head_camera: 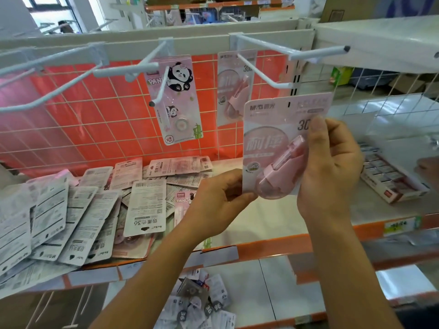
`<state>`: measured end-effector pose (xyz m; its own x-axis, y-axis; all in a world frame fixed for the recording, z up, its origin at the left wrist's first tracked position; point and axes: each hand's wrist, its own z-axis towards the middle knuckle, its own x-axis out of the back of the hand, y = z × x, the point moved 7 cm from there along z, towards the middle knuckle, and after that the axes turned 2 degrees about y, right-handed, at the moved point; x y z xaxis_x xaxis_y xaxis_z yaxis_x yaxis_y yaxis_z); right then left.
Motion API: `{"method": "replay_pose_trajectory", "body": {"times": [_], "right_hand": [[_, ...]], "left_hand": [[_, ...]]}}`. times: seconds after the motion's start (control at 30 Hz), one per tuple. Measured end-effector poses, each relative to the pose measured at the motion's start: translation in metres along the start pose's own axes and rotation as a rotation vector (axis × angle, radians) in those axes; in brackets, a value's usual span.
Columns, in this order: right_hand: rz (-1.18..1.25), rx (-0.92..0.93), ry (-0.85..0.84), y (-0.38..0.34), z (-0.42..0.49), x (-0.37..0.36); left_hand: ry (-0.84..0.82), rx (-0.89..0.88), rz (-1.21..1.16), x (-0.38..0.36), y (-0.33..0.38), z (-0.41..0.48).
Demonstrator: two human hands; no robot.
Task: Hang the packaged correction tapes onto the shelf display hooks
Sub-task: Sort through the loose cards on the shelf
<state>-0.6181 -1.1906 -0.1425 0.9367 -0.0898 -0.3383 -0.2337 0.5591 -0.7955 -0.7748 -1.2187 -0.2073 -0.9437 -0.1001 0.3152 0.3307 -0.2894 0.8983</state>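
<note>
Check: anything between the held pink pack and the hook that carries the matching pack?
Nothing visible. The left hand and right hand hold the pink pack just below the free tip of the hook. The front stretch of the hook is bare, and the matching pack hangs far back on it.

The pink card-backed correction tape pack [268,138] looks glossy, with a clear moulded plastic blister over its smooth pink plastic dispenser [280,176]. The white display hooks [316,53] are round metal rod under a smooth painted coat, as is the thin white wire grid panel [95,129]. The heap of loose packs [95,210] shows matt white printed card backs, a few catching light.
</note>
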Motion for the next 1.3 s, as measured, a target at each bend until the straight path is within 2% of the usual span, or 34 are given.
{"method": "replay_pose_trajectory", "body": {"times": [0.43,0.9,1.07,1.3], "right_hand": [[0.083,-0.013,-0.061,-0.006,0.015,-0.013],[-0.072,-0.034,-0.033,0.024,0.038,-0.022],[-0.142,-0.065,-0.027,0.054,0.069,-0.044],[-0.236,-0.060,-0.011,0.093,0.119,-0.073]], "left_hand": [[0.086,-0.047,0.068,0.009,0.014,0.006],[0.076,-0.051,0.143,0.008,-0.013,0.034],[0.159,0.043,0.184,0.024,-0.045,0.074],[0.268,0.231,-0.004,0.033,-0.068,0.121]]}}
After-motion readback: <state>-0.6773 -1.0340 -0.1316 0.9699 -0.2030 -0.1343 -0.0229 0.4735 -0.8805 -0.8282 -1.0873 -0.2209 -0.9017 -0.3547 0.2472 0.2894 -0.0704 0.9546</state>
